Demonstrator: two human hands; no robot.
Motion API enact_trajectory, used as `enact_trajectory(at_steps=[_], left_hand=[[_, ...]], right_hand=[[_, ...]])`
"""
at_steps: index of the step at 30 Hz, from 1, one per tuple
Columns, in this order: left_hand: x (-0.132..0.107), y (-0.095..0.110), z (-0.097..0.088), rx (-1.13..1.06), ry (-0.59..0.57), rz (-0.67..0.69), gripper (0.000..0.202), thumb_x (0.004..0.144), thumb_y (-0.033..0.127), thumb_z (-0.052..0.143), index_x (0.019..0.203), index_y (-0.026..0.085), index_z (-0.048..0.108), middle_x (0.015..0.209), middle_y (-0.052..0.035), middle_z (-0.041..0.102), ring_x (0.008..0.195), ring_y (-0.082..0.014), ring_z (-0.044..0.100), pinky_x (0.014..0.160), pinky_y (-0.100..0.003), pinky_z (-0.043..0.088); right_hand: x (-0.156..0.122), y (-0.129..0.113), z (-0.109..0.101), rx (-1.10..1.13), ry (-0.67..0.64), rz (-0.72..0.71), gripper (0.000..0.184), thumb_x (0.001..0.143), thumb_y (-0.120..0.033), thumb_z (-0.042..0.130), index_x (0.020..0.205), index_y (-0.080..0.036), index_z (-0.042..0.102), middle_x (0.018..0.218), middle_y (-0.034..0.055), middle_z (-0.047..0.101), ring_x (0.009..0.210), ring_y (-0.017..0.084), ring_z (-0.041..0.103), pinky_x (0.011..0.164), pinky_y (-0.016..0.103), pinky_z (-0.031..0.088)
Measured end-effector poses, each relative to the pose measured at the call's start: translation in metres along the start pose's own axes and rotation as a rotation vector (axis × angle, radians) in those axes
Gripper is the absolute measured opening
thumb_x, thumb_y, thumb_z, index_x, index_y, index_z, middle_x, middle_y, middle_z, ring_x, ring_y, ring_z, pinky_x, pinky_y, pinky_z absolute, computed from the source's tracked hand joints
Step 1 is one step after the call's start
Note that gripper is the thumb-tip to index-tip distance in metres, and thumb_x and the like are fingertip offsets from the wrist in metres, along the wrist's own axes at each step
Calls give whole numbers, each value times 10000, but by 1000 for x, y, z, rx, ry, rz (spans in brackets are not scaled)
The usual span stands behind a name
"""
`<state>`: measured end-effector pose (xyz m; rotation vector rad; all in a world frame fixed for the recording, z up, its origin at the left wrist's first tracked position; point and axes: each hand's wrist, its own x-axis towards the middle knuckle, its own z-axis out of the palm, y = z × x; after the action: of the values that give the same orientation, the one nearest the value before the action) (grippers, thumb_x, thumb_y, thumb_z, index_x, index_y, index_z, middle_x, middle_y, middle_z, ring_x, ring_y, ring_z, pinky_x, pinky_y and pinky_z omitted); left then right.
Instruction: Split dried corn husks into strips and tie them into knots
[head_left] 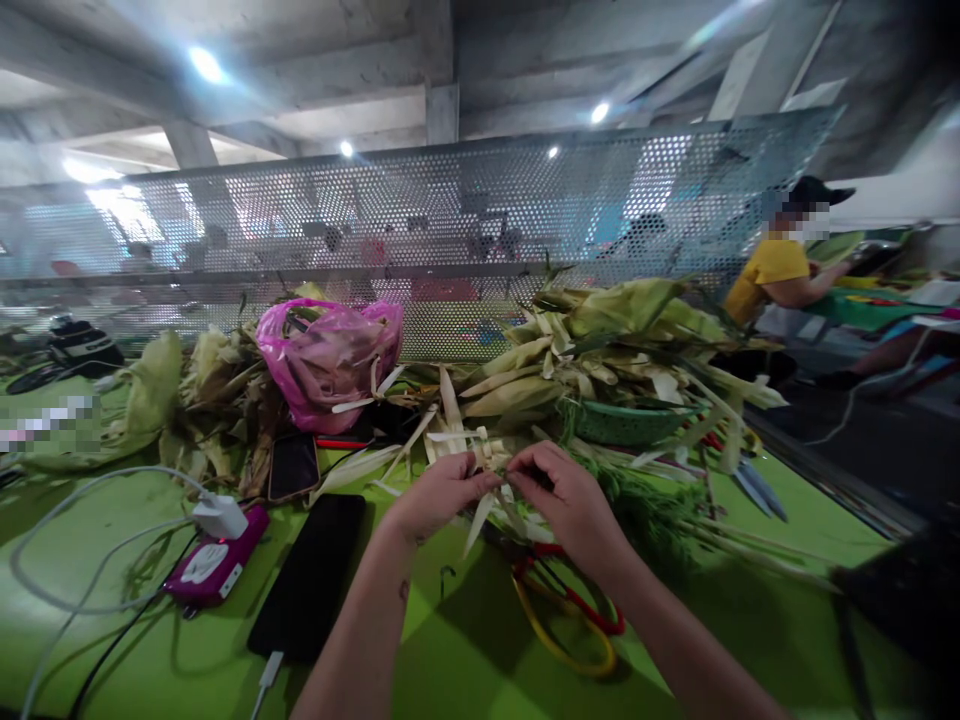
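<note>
Low over the table, my left hand (442,490) pinches a pale corn husk piece (491,450) between thumb and fingers. My right hand (559,490) meets it from the other side, its fingertips pressed together at the same husk. Narrow husk ends hang below the fingers; the exact grip point is too small to make out. Under my right hand lie scissors (566,655) with red and yellow handles. Just behind the hands, loose husks (517,385) are heaped beside and over a green basket (637,425).
A pink plastic bag (322,360) of husks stands back left. Nearer are a phone (294,468), a black power bank-like slab (311,575) and a purple power strip (217,565) with cables. Green sprigs (660,510) and blades (757,488) lie right. A person in yellow (772,265) sits beyond.
</note>
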<state>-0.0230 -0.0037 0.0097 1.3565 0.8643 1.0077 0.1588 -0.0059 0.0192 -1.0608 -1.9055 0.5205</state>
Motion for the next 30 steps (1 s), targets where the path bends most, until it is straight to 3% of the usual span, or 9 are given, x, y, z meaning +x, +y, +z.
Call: enact_trajectory(at_steps=[2,4,7,11,18,22,25,30], left_hand=[[2,-1,0,-41,0,12,352,724,472,689,826,142,620,721,-2,549,680,-127,483,661,-249,372],[5,-4,0,-86,57,17,365,739,481,671,861,143,611,749,-10,562,676,-125,492,657,-251,376],[9,-7,1,-128,136,13,380,711,488,693,849,148,594,698,10,530,624,-112,472,611,-243,368],[10,-8,4,-104,216,11,367,712,488,693,802,153,575,601,52,432,529,-75,359,533,-221,306],[12,-11,10,-107,169,14,385,711,494,691,836,141,605,665,17,519,645,-117,470,630,-245,375],[13,-12,10,-107,177,22,393,704,496,697,853,138,632,649,15,532,652,-128,491,651,-255,396],[12,-10,12,-151,168,34,411,704,494,701,897,138,633,690,3,564,651,-124,495,659,-254,412],[11,-9,17,-124,205,84,369,730,465,680,894,140,618,746,-7,574,684,-125,486,658,-239,403]], right_hand=[[0,2,-1,15,100,5,87,850,-262,575,916,-211,600,921,43,590,698,160,521,649,281,427],[-2,2,-2,51,154,49,115,855,-298,577,932,-214,589,883,35,594,627,149,489,581,270,408],[-5,-2,1,53,106,84,143,862,-351,574,817,-216,585,744,12,568,596,153,486,538,266,387],[-8,-6,7,-77,23,-30,118,844,-318,609,793,-213,623,873,41,571,801,192,564,706,295,436],[-6,2,12,-99,7,5,26,831,-228,596,835,-216,619,927,45,552,865,203,570,769,313,447],[-6,4,12,-77,53,25,81,803,-248,625,875,-214,612,963,56,554,862,213,564,766,327,450],[-6,5,14,-29,25,10,38,813,-247,610,797,-215,601,910,45,551,840,205,555,750,321,443],[-6,-1,15,59,-19,12,141,813,-219,587,674,-206,567,833,24,524,787,182,540,709,298,424]])
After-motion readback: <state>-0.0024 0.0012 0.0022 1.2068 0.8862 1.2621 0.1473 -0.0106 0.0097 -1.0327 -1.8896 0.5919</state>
